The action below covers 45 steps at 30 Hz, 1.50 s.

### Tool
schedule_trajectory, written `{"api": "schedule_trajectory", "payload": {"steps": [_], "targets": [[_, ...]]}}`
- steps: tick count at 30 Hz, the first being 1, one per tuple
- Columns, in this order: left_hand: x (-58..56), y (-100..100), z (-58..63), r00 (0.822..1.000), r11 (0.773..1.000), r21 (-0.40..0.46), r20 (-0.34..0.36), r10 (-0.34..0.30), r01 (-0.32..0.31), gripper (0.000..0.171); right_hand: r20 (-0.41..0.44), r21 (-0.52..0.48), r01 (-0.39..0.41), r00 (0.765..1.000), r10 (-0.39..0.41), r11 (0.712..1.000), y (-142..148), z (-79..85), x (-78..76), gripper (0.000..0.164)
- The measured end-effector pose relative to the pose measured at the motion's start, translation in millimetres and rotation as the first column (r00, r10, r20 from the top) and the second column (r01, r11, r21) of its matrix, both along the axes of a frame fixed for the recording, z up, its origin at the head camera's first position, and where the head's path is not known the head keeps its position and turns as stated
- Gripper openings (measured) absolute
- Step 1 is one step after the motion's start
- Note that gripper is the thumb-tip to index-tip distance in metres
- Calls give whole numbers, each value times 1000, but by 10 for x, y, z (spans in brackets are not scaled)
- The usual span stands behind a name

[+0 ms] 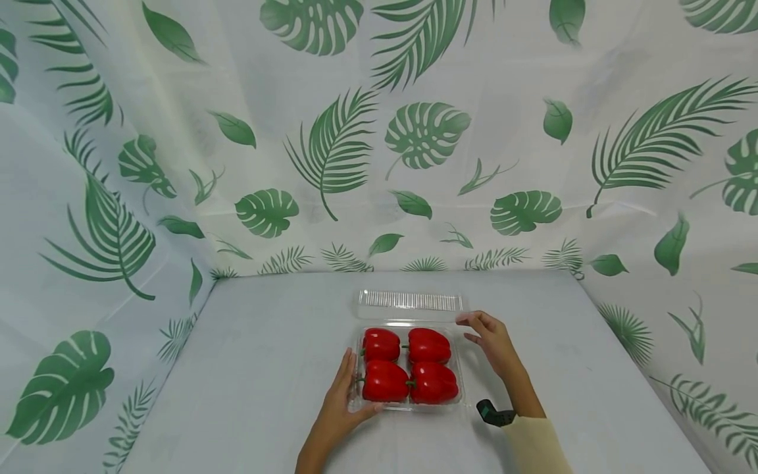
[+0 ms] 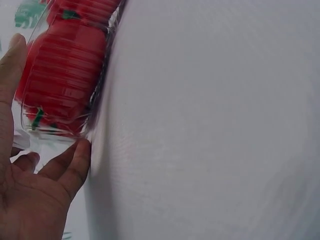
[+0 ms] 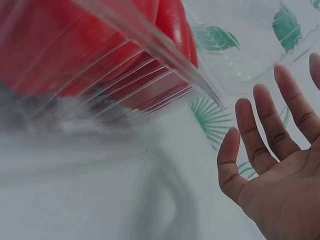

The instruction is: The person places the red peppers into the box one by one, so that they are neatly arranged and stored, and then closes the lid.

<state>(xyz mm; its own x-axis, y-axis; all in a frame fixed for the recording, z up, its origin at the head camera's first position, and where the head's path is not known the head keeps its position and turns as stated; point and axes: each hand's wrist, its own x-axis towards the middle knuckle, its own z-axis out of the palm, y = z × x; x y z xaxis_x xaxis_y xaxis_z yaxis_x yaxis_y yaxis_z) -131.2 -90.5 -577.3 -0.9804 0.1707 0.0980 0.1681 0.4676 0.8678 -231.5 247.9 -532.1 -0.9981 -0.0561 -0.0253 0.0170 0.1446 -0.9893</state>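
Note:
A clear plastic clamshell container point(image 1: 410, 407) stands on the table with several red bell peppers point(image 1: 385, 382) inside, two in front and two behind. Its ribbed lid point(image 1: 410, 301) is folded back behind the tray. My left hand point(image 1: 339, 411) holds the front left corner, thumb along the front edge and fingers against the left side. In the left wrist view the fingertips point(image 2: 82, 147) meet the container's end low down. Near the back right corner is my right hand point(image 1: 491, 339), its fingertips beside the lid. The right wrist view shows those fingers point(image 3: 265, 120) spread, holding nothing.
A grey-white table point(image 1: 266, 342) lies under the container. White sheeting with green leaf prints point(image 1: 426, 230) rises behind the table and along both sides. A dark strapped device point(image 1: 494, 413) sits at my right wrist, beside a pale yellow sleeve point(image 1: 533, 442).

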Motion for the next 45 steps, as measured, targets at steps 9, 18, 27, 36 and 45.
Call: {"api": "schedule_trajectory", "payload": {"steps": [9, 18, 27, 36, 45], "targets": [[0, -59, 25, 997, 987, 155, 55, -47, 38, 55, -56, 60, -34, 998, 37, 998, 66, -110, 165, 33], [-40, -106, 97, 952, 906, 423, 286, -105, -27, 72, -75, 81, -76, 994, 82, 994, 67, -240, 225, 39], [-32, -125, 62, 956, 904, 420, 291, -45, -85, 59, -88, 81, -73, 993, 80, 994, 29, -324, 302, 38], [48, -127, 58, 969, 938, 333, 247, 14, -99, 50, -71, 115, -31, 997, 40, 993, -16, -431, 523, 50], [39, -131, 47, 968, 935, 345, 250, -7, -82, 50, 59, 80, -14, 998, 9, 997, 36, -373, 914, 37]]}}
